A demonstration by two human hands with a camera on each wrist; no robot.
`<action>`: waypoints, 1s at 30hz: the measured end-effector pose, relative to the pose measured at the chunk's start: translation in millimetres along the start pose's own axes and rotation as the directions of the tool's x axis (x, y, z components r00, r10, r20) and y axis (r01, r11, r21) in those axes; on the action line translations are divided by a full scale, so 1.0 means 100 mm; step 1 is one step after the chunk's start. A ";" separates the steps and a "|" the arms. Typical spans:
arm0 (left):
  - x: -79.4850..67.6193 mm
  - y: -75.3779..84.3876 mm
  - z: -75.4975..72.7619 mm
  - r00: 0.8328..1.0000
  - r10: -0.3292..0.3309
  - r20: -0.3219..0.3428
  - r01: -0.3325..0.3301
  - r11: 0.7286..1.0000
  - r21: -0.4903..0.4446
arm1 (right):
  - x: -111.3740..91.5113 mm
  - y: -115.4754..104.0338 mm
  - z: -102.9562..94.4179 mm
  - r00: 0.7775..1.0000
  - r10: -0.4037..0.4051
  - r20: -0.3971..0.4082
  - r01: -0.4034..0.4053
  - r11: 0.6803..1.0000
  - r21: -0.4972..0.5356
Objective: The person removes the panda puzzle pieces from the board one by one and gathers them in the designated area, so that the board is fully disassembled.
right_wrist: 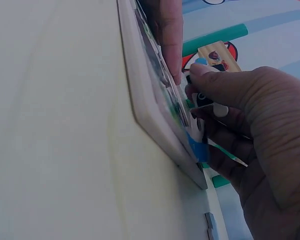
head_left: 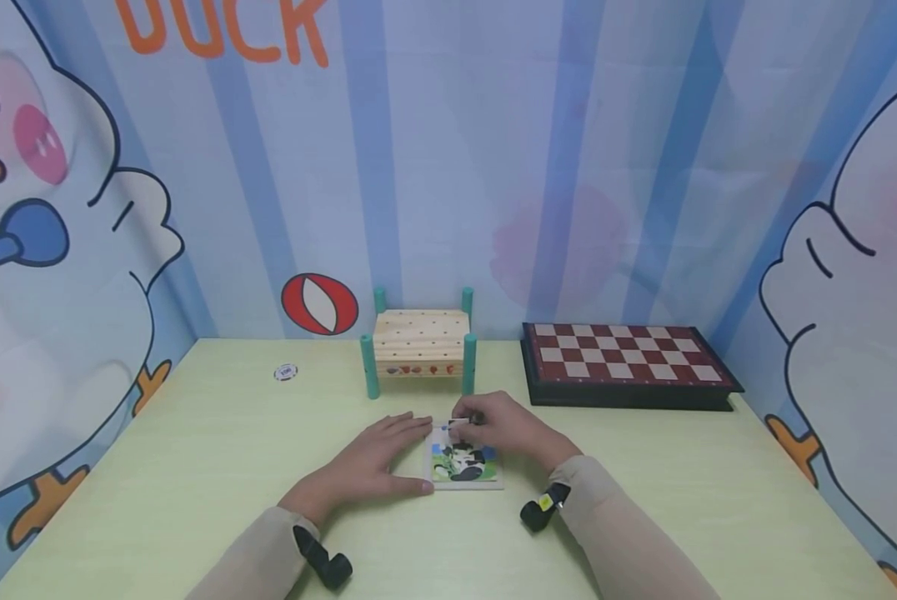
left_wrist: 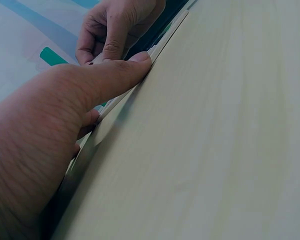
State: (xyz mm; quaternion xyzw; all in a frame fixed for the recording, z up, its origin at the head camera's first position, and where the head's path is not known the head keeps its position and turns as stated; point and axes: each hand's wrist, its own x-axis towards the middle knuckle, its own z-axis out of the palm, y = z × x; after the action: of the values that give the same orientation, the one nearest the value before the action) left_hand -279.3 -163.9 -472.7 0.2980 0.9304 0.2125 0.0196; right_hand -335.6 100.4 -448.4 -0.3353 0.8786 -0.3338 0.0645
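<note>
A small jigsaw puzzle (head_left: 463,467) with a black-and-white animal picture lies in a pale, thin-rimmed tray (right_wrist: 145,107) on the table. My left hand (head_left: 373,458) rests at the tray's left side, fingers fairly straight, thumb touching the near left corner and fingertips by the far left corner. In the left wrist view, the thumb (left_wrist: 125,72) lies on the tray's edge. My right hand (head_left: 504,427) pinches a puzzle piece (right_wrist: 204,97) over the far part of the picture. That piece shows black, white and blue; the fingers partly hide it.
Behind the puzzle stands a small wooden toy bed (head_left: 422,342) with green posts. A red-and-white checkered board (head_left: 628,358) on a black base lies at the back right. A round chip (head_left: 286,372) lies at the back left. A printed cloth (head_left: 448,167) hangs behind the table.
</note>
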 end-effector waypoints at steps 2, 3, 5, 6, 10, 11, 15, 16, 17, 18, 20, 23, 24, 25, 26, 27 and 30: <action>0.00 0.00 0.00 1.000 -0.001 0.000 0.001 1.000 -0.002 | 0.00 0.00 0.00 1.000 -0.007 -0.014 0.007 1.000 0.005; 0.00 0.00 -0.01 1.000 -0.002 0.001 0.002 1.000 -0.002 | 0.01 0.00 0.00 1.000 -0.010 -0.020 0.010 1.000 0.006; 0.00 0.00 -0.01 1.000 -0.003 0.002 0.003 1.000 -0.002 | 0.01 0.01 0.00 0.999 -0.020 -0.035 0.020 1.000 -0.002; 0.00 0.00 -0.01 1.000 -0.004 0.003 0.004 1.000 -0.001 | 0.01 0.01 0.00 0.999 -0.025 -0.043 0.025 1.000 -0.005; -0.01 0.00 -0.01 1.000 -0.006 0.003 0.006 1.000 -0.004 | 0.01 0.02 -0.01 0.997 -0.027 -0.072 0.025 0.999 -0.033; -0.01 0.00 -0.01 1.000 -0.006 0.003 0.006 1.000 -0.005 | 0.01 0.03 -0.01 0.996 -0.028 -0.080 0.025 0.999 -0.037; -0.01 0.00 -0.01 1.000 -0.008 0.006 0.008 1.000 -0.008 | 0.00 0.05 -0.05 0.995 -0.014 -0.100 0.010 0.999 -0.034; -0.01 0.00 -0.01 1.000 -0.008 0.006 0.008 1.000 -0.008 | -0.01 0.06 -0.06 0.994 -0.009 -0.104 0.006 0.999 -0.035; -0.01 0.00 0.00 1.000 -0.009 0.008 0.009 1.000 -0.007 | -0.01 0.08 -0.07 0.994 -0.004 -0.110 0.000 0.999 -0.035; -0.01 0.00 0.00 1.000 -0.009 0.008 0.009 1.000 -0.007 | -0.02 0.09 -0.09 0.993 0.004 -0.115 -0.007 0.999 -0.031; 0.00 0.00 0.00 1.000 -0.006 0.006 0.006 1.000 -0.002 | -0.04 0.11 -0.12 0.992 0.012 -0.129 -0.017 0.999 -0.033; 0.00 0.01 0.00 1.000 0.002 0.002 -0.002 1.000 0.005 | -0.08 0.14 -0.17 0.988 0.039 -0.151 -0.042 0.999 -0.023; 0.00 0.01 0.00 1.000 0.004 0.002 -0.004 1.000 0.007 | -0.10 0.15 -0.19 0.986 0.051 -0.157 -0.054 0.998 -0.019; 0.00 0.01 0.00 1.000 0.006 0.002 -0.006 1.000 0.010 | -0.12 0.17 -0.21 0.985 0.060 -0.163 -0.064 0.998 -0.019; 0.00 0.02 0.00 1.000 0.006 0.004 -0.006 1.000 0.012 | -0.15 0.18 -0.23 0.983 0.074 -0.169 -0.077 0.997 -0.013; 0.00 0.02 -0.01 1.000 0.006 0.005 -0.006 1.000 0.012 | -0.17 0.20 -0.25 0.981 0.088 -0.173 -0.091 0.996 -0.010; 0.00 0.02 -0.01 1.000 0.005 0.004 -0.005 1.000 0.016 | -0.24 0.26 -0.30 0.974 0.132 -0.184 -0.133 0.991 0.005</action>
State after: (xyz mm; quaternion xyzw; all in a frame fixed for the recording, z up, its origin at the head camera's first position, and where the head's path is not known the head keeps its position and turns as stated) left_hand -278.5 -163.2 -471.4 0.3011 0.9312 0.2046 0.0188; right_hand -341.9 146.3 -443.9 -0.2440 0.9024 -0.3551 0.0041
